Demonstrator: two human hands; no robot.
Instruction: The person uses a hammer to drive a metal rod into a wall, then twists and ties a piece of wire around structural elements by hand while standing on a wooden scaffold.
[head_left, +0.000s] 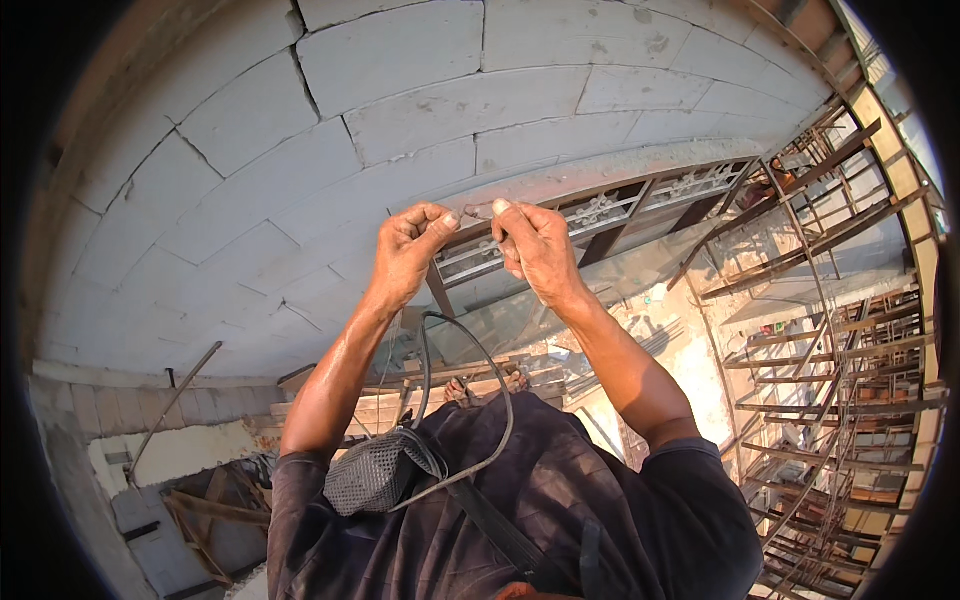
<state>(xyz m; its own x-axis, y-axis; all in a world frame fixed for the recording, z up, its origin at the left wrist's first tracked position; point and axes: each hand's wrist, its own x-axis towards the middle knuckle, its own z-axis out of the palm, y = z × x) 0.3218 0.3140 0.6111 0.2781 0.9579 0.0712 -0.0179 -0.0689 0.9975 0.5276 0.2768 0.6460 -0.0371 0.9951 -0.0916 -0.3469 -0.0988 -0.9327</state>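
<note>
Both my hands are raised in front of the wall of pale blocks (pixel 400 85), thumbs and forefingers pinched. Between them runs a short, thin strand (pixel 478 212), perhaps wire or string; its kind is too fine to make out. My left hand (pixel 408 250) grips one end, and my right hand (pixel 538 245) has the other. A small gap separates the two hands. On my chest hangs a mesh pouch (pixel 368 475), with a dark cable (pixel 508 400) looping out from it.
Wooden planks (pixel 545 380) lie far below, around my feet. A window frame with metal grilles (pixel 640 205) is set in the wall, right of my hands. Bamboo and timber scaffolding (pixel 830 400) fills the right side. A thin rod (pixel 175 400) leans at the left.
</note>
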